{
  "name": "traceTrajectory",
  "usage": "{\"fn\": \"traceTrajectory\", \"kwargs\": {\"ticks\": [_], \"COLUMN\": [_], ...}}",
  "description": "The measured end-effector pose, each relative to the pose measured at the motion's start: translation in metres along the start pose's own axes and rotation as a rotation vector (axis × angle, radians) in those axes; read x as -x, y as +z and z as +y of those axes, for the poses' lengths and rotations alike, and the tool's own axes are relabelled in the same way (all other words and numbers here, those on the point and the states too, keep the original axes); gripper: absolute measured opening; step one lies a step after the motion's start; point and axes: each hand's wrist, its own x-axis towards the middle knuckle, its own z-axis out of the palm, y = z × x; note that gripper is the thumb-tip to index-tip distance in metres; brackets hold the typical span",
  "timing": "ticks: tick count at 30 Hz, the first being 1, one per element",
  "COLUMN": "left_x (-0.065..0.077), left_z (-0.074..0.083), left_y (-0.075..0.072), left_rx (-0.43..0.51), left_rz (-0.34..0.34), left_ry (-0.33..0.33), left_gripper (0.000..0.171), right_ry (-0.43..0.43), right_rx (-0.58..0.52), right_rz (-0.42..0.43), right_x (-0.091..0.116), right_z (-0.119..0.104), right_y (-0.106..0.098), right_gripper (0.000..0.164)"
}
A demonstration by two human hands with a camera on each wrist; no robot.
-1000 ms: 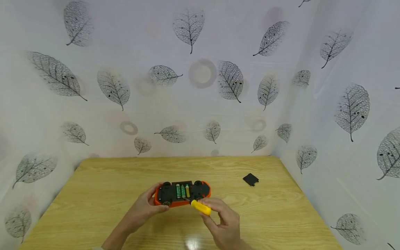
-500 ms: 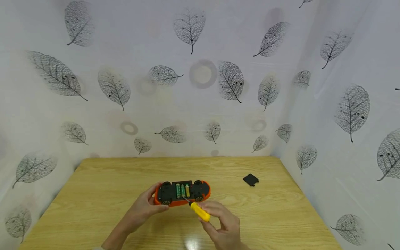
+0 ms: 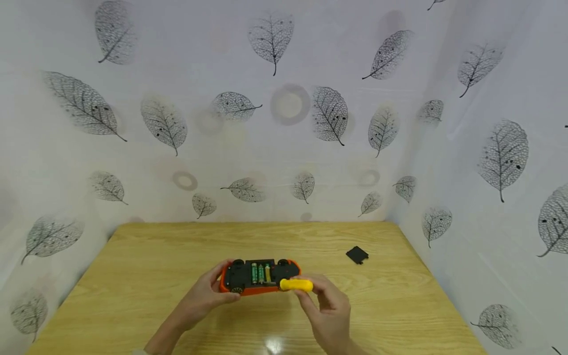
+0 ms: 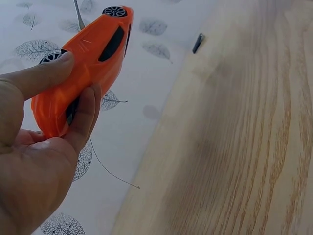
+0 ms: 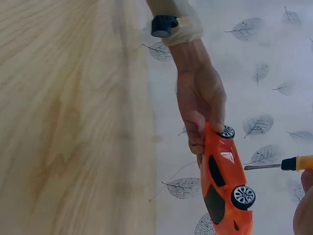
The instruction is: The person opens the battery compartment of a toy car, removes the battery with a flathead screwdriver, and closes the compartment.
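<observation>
An orange toy car is turned underside up above the table, its battery bay uncovered. Three AA-type batteries lie side by side in the bay. My left hand grips one end of the car, thumb along the near side and fingers behind. My right hand pinches the yellow handle of a screwdriver at the car's near right side. In the right wrist view the screwdriver's metal shaft points at the car's underside, between the wheels. The handle covers a near wheel in the head view.
A black battery cover lies on the wooden table at the back right. From the car hangs a thin wire, seen in the left wrist view. A leaf-patterned curtain stands behind and beside the table.
The screwdriver tip has come away from the middle battery. My right hand has shifted right and slightly up, and the handle has swung from slanting to nearly level. The left hand holds the car steady.
</observation>
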Motion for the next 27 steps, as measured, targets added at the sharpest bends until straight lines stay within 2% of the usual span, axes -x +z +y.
{"fn": "traceTrajectory", "kwargs": {"ticks": [4, 7, 14, 27], "left_x": [0.0, 0.001, 0.004, 0.005], "left_z": [0.0, 0.0, -0.002, -0.001], "left_y": [0.001, 0.001, 0.003, 0.002], "left_rx": [0.013, 0.028, 0.06, 0.067], "left_rz": [-0.039, -0.072, -0.131, -0.142], "left_ry": [0.013, 0.026, 0.045, 0.026], "left_gripper": [0.095, 0.096, 0.096, 0.098], "right_ry": [0.182, 0.261, 0.293, 0.298], "right_rx": [0.071, 0.139, 0.212, 0.201], "right_rz": [0.099, 0.151, 0.146, 0.071], "right_x": [-0.009, -0.017, -0.029, -0.03], "right_z": [0.0, 0.003, 0.015, 0.028], "right_y": [-0.008, -0.013, -0.015, -0.013], "right_gripper": [0.025, 0.022, 0.021, 0.019]}}
